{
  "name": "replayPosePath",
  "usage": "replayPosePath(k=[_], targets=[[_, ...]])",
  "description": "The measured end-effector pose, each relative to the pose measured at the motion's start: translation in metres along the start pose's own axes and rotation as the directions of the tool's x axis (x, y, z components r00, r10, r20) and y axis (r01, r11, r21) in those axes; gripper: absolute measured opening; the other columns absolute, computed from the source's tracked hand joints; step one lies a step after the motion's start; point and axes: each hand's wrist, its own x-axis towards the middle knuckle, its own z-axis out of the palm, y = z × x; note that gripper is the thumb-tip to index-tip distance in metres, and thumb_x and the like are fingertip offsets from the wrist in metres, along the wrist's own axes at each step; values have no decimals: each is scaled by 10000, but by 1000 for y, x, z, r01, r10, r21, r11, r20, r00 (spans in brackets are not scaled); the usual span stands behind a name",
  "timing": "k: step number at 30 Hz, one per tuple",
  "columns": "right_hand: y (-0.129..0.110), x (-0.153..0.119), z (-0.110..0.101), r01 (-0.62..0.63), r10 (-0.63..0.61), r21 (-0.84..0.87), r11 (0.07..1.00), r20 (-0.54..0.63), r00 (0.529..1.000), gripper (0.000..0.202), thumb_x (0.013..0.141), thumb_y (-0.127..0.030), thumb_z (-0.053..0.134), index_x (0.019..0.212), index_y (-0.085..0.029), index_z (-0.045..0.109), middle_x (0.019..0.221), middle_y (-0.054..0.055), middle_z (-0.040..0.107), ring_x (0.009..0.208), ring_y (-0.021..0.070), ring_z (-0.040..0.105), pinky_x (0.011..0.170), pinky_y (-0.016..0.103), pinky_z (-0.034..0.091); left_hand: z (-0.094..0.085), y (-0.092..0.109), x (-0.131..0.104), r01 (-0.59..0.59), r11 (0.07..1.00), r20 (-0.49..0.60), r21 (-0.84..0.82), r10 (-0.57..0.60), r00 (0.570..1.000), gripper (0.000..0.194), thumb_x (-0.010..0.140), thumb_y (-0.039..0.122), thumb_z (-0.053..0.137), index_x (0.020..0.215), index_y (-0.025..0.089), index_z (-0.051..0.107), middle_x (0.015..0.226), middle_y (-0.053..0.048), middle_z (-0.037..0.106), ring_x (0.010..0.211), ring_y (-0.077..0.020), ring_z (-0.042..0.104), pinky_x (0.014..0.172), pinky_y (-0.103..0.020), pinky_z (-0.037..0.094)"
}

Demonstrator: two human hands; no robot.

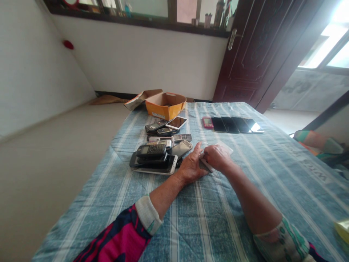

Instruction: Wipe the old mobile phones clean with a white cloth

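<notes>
My left hand [192, 165] rests on the cloth with its thumb and fingers around a flat grey mobile phone [206, 166], mostly covered by both hands. Fingers curled, my right hand [218, 157] presses down at the phone's upper end. A thin white piece [225, 147] sticks out beyond my right hand; whether it is cloth or paper I cannot tell. Left of my hands lies a loose pile of old phones, with a black keypad phone [151, 150] on top and a white-edged smartphone [171, 164] beneath. Another grey phone [181, 148] lies just beyond my left hand.
At the far edge stands an open orange cardboard box [166, 105] with its lid [141, 99] beside it. Farther right, a pink-framed device [208, 123] and several dark smartphones [231, 124] lie in an overlapping row. A blue striped tablecloth [191, 225] covers the table.
</notes>
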Motion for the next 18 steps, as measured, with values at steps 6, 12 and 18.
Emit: replayPosePath(k=[6,12,18], targets=[[2,2,1,30,-31,4,1000,22,999,282,870,-259,455,915,-191,726,926,95,729,868,203,664,641,264,381,0,-1,1,6,1000,15,-3,-6,1000,1092,603,192,764,1494,209,132,1318,-91,578,1134,-286,597,990,-420,470],[4,3,2,46,-46,0,999,15,999,270,854,-254,473,916,-194,729,923,94,730,870,211,667,641,266,391,0,-2,0,6,1000,9,-11,-6,1000,1092,602,205,773,1494,201,144,1349,-98,558,1176,-286,573,1020,-420,452],[3,3,1,3,-3,-14,1000,5,1000,290,858,-229,454,951,-197,727,951,101,729,890,224,668,643,273,400,1,-3,0,11,1000,-6,-6,-11,1000,1082,595,192,775,1489,220,165,1349,-98,560,1197,-299,561,1035,-439,437]])
